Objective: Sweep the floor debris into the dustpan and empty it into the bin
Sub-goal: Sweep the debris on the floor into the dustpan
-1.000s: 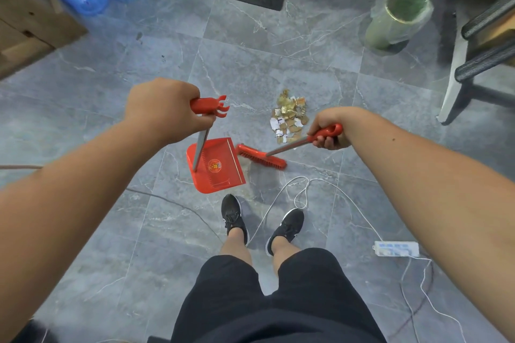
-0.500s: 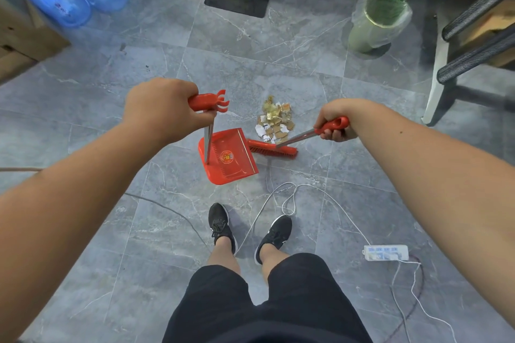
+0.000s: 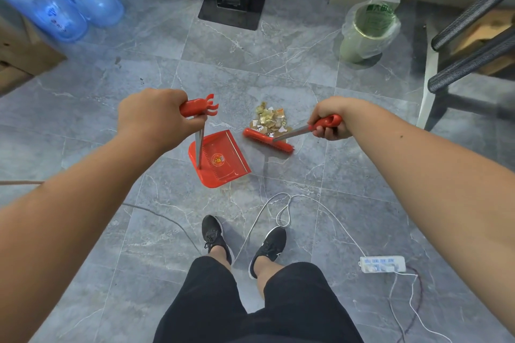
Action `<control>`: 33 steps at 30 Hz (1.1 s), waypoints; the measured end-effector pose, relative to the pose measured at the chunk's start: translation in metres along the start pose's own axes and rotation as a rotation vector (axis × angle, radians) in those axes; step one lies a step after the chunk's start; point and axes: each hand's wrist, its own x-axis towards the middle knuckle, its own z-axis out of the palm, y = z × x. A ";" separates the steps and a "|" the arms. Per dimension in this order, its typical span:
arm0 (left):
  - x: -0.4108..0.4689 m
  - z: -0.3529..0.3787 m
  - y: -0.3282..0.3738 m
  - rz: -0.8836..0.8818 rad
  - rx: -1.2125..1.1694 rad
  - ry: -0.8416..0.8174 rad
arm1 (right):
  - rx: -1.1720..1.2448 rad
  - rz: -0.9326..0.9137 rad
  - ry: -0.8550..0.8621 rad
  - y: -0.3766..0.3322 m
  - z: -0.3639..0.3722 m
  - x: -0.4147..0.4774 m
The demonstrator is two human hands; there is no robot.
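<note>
head | debris [image 3: 269, 122] on floor, beyond broom [image 3: 268, 141] | right hand [image 3: 330, 120] fingers grip handle

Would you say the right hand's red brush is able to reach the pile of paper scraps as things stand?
Probably yes: the right hand holds the red brush with its head right beside the pile of paper scraps, and only bare grey tile floor surrounds them.

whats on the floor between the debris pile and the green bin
Nothing: in the head view, only bare grey tile lies between the debris pile and the bag-lined green bin.
</note>
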 end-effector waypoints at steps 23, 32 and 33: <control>0.105 0.063 -0.069 0.043 -0.146 -0.162 | 0.454 -0.096 0.161 -0.111 0.090 -0.029; 0.132 0.079 -0.083 0.059 -0.174 -0.191 | 0.499 -0.127 0.290 -0.135 0.115 -0.009; 0.134 0.080 -0.083 0.056 -0.175 -0.196 | 0.498 -0.125 0.306 -0.135 0.115 -0.005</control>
